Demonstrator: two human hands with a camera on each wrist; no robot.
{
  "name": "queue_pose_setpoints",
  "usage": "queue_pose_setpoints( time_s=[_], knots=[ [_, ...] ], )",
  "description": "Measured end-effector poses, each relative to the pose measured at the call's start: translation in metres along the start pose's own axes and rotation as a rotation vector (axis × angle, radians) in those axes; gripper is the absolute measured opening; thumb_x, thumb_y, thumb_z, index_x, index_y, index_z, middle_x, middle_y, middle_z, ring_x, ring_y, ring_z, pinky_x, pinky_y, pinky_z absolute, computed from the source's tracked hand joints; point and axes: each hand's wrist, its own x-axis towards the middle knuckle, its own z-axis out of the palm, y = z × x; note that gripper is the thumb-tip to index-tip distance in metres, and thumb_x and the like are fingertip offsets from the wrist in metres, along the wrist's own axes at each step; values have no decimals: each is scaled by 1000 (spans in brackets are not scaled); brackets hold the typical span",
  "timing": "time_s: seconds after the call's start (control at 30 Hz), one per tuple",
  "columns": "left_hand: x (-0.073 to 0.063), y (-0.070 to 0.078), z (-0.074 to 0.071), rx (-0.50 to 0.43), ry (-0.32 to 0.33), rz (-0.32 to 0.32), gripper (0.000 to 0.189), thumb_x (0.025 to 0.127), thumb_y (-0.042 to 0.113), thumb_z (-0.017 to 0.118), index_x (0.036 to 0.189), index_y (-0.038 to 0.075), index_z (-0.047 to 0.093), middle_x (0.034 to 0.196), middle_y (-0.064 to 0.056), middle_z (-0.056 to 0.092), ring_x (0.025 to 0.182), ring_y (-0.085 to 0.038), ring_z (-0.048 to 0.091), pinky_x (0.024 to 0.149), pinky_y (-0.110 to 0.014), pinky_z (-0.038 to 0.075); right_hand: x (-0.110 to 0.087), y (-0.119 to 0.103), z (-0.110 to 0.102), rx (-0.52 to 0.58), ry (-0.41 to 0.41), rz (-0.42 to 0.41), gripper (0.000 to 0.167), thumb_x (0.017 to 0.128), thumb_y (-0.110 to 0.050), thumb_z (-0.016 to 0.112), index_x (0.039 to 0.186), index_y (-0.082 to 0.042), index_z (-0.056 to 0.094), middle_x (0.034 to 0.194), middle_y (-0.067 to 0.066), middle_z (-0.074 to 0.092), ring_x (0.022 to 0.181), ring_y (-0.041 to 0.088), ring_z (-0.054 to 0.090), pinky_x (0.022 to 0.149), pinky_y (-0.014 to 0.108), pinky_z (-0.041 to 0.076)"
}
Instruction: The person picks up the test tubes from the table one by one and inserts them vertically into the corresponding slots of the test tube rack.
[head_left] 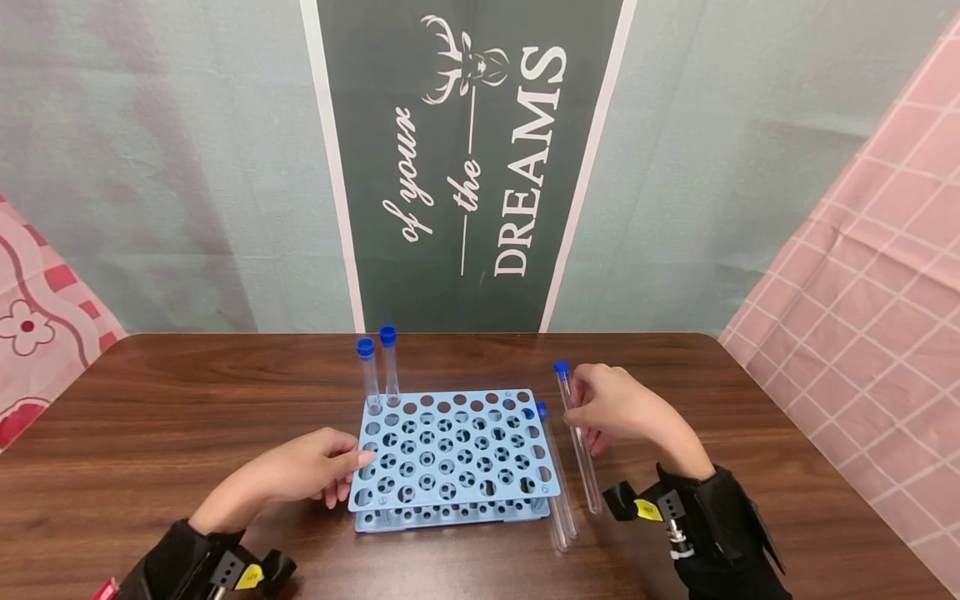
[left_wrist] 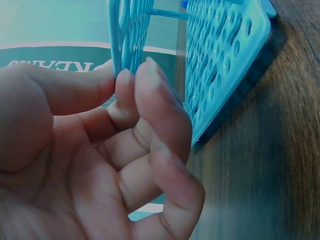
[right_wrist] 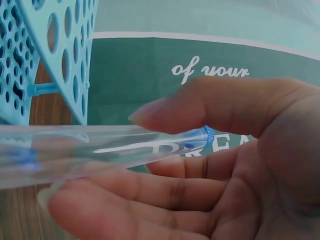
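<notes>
A light blue test tube rack (head_left: 457, 504) with rows of round holes stands on the table. My left hand (head_left: 318, 467) pinches the left edge of its top plate, thumb above and fingers beneath. In the left wrist view the rack's upper plate (left_wrist: 114, 37) meets thumb and index fingertip. To the right of the rack, my right hand (head_left: 618, 407) holds a clear test tube (head_left: 585, 471) between thumb and fingers. The tube leans, its blue cap (head_left: 561, 367) at the far end. In the right wrist view this tube (right_wrist: 115, 147) crosses above the curled fingers.
Two blue-capped tubes, one (head_left: 371, 382) nearer and one (head_left: 391, 367) behind, stand in the rack's far left corner. Along the rack's right side lie two more tubes, their closed ends (head_left: 561, 542) toward me. A curtain (head_left: 465, 317) hangs behind the brown table (head_left: 187, 392).
</notes>
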Motion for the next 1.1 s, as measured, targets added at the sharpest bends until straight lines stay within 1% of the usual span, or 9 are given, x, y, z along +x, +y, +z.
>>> queue_pose_setpoints(
  time_s=[0.2,0.3,0.77,1.1],
  knots=[
    [1,0,0,6,0,-6,34,95,26,49,69,4,51,58,0,51,49,-13,48,44,-20,35,-4,-3,-1,20,26,-25,18,82,-1,64,85,0,46,60,10,54,47,18,58,49,35,52],
    [0,0,0,9,0,1,34,95,26,49,69,4,51,58,0,51,49,-13,48,44,-20,35,-5,-3,-2,30,34,-36,18,81,-2,64,84,0,46,61,9,54,48,18,58,49,36,52],
    [1,0,0,5,6,-7,33,95,27,50,70,4,52,58,0,51,49,-13,47,44,-21,35,-14,-8,-8,36,44,-122,18,80,0,63,83,0,45,63,7,51,50,17,59,49,31,51],
    [1,-1,0,1,4,-6,33,95,27,50,70,4,52,58,0,51,49,-13,47,43,-20,35,-18,-8,-10,37,59,-120,18,80,0,64,82,-1,46,63,6,52,53,16,58,52,29,52]
  ],
)
